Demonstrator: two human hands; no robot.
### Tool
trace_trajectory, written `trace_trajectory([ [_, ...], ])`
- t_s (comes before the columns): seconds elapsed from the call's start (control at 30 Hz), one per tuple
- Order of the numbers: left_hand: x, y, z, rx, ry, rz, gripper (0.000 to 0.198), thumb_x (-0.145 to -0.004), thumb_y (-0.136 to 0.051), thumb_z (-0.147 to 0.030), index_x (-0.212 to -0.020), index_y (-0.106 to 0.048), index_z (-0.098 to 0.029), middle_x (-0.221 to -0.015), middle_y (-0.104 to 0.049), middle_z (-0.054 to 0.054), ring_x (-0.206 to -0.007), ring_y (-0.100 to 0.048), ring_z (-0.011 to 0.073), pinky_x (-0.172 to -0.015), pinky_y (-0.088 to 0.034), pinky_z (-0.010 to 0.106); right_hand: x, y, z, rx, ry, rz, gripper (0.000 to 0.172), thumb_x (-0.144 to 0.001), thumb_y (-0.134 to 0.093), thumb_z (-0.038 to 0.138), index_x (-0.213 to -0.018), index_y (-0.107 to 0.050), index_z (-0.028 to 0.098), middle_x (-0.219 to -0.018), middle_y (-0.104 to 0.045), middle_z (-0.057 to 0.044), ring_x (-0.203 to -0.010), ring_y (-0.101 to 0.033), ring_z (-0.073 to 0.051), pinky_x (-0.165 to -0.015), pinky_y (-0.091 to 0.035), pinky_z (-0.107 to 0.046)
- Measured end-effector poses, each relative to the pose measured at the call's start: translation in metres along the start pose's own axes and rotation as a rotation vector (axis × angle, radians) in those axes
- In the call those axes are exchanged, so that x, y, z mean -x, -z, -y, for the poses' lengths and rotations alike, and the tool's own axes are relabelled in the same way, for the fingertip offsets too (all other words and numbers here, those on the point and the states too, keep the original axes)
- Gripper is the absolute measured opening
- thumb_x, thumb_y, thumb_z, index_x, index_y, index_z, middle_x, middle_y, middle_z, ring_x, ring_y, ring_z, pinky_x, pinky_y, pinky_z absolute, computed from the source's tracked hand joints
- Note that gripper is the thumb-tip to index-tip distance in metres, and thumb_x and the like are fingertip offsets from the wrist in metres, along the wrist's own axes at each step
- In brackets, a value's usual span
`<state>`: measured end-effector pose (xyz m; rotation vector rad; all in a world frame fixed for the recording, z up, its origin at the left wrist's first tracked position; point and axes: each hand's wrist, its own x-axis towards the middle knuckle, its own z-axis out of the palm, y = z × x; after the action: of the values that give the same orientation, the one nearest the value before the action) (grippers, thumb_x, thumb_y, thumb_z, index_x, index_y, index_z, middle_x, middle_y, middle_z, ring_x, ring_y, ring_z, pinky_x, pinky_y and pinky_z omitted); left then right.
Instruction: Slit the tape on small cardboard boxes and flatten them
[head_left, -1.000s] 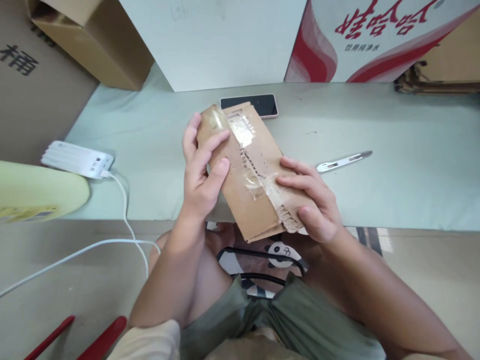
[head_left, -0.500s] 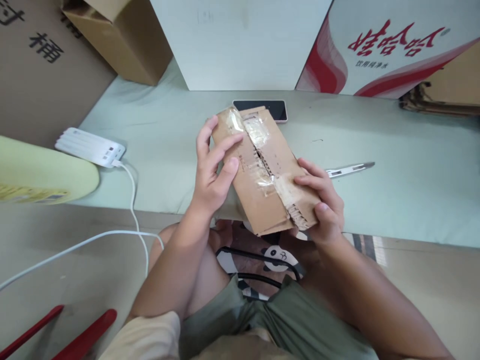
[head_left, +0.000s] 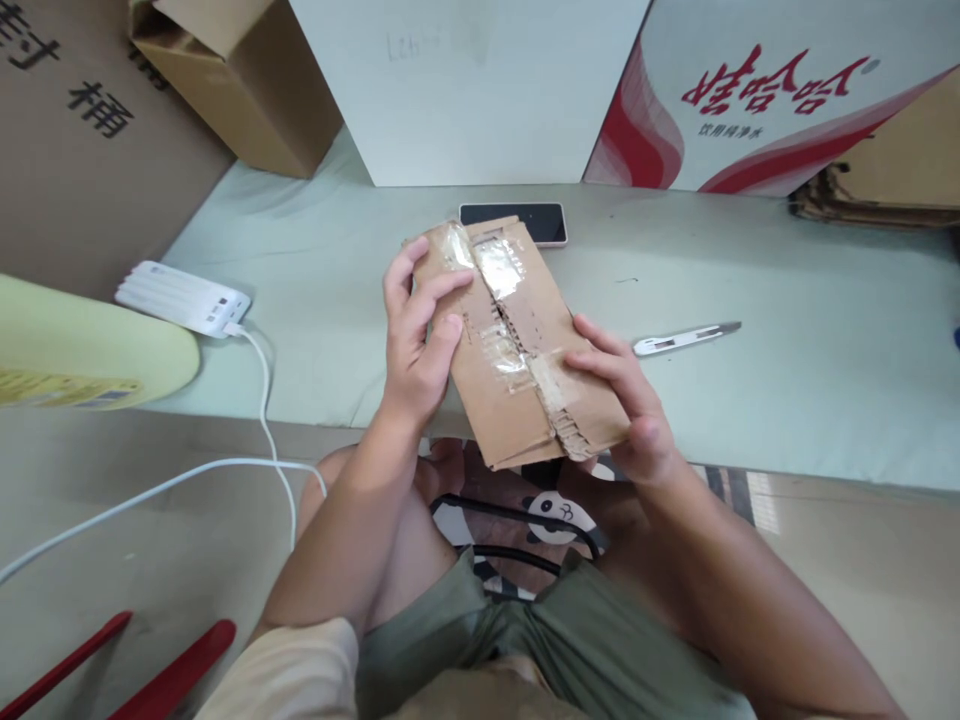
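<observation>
Between my two hands is a brown cardboard box [head_left: 502, 400], held tilted over the table's front edge. Clear tape and a torn seam run down its upper face, with ragged corrugation at the near end. My left hand [head_left: 420, 340] grips the left side, its fingers and thumb lying on the top face. On the right side, my right hand [head_left: 626, 390] has its fingers on the top and its palm against the edge. A white utility knife [head_left: 686, 339] lies on the table to the right of that hand. Behind the box sits a phone [head_left: 544, 222], partly covered by it.
A white power bank [head_left: 182, 298] with a cable [head_left: 264, 385] rests at left beside a yellow-green bottle [head_left: 90, 345]. Along the back stand an open brown carton [head_left: 247, 90], a white box [head_left: 472, 100] and a red-and-white carton [head_left: 757, 130]. Flattened cardboard [head_left: 900, 170] lies at far right.
Both hands and the cardboard box have shifted slightly left together. My right thumb appears to have moved back from the box's near right edge. The grip otherwise looks the same.
</observation>
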<state>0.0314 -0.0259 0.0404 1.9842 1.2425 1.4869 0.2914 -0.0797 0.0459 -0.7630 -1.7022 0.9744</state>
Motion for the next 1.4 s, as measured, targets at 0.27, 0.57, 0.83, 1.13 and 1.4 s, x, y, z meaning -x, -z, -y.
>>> trace_trajectory([
  [0.27, 0.000, 0.006, 0.007, 0.029, 0.002, -0.050, 0.049, -0.099, -0.052, -0.068, -0.124, -0.071, -0.031, -0.157, -0.044, 0.005, -0.152, -0.039, 0.0365, -0.133, -0.026, 0.060, -0.002, -0.005, -0.012, -0.053, -0.434, -0.118, 0.069, -0.094, -0.035, 0.082, -0.140, -0.056, 0.034, -0.152, -0.060, -0.007, -0.141, -0.057, -0.034, -0.111, -0.051, -0.056],
  [0.57, 0.001, 0.014, 0.008, 0.086, 0.105, -0.104, 0.052, -0.093, -0.055, -0.073, -0.120, -0.074, -0.033, -0.159, -0.047, 0.002, -0.155, -0.036, 0.0347, -0.134, -0.024, 0.054, -0.013, -0.006, 0.000, -0.151, -0.819, 0.083, 0.063, -0.095, -0.045, 0.076, -0.133, -0.060, 0.028, -0.130, -0.072, -0.009, -0.109, -0.072, -0.030, -0.093, -0.059, -0.050],
  [0.83, -0.001, 0.016, 0.026, 0.262, 0.254, -0.024, 0.063, -0.093, -0.050, -0.079, -0.144, -0.057, -0.041, -0.168, -0.043, -0.003, -0.162, -0.030, 0.0292, -0.133, -0.030, 0.049, -0.013, 0.002, -0.015, -0.389, -0.571, -0.233, 0.078, -0.076, -0.059, 0.077, -0.137, -0.053, 0.030, -0.139, -0.069, -0.010, -0.125, -0.067, -0.035, -0.105, -0.055, -0.054],
  [1.13, -0.002, 0.013, -0.016, 0.591, 0.624, 0.333, 0.071, -0.094, -0.044, -0.080, -0.126, -0.070, -0.022, -0.115, -0.078, 0.012, -0.127, -0.069, 0.0377, -0.104, -0.060, 0.054, -0.002, 0.009, -0.008, -0.253, -0.163, -0.183, 0.061, -0.096, -0.027, 0.071, -0.140, -0.057, 0.041, -0.152, -0.062, 0.000, -0.147, -0.053, -0.032, -0.109, -0.052, -0.060],
  [1.4, 0.002, 0.002, -0.012, 0.541, 0.981, 0.397, 0.045, -0.094, -0.059, -0.061, -0.106, -0.075, -0.021, -0.098, -0.080, 0.007, -0.092, -0.077, 0.0277, -0.079, -0.065, 0.041, -0.005, 0.006, 0.005, -0.131, -0.002, -0.357, 0.038, -0.095, -0.051, 0.055, -0.121, -0.074, 0.040, -0.146, -0.065, 0.003, -0.150, -0.049, -0.033, -0.127, -0.037, -0.058],
])
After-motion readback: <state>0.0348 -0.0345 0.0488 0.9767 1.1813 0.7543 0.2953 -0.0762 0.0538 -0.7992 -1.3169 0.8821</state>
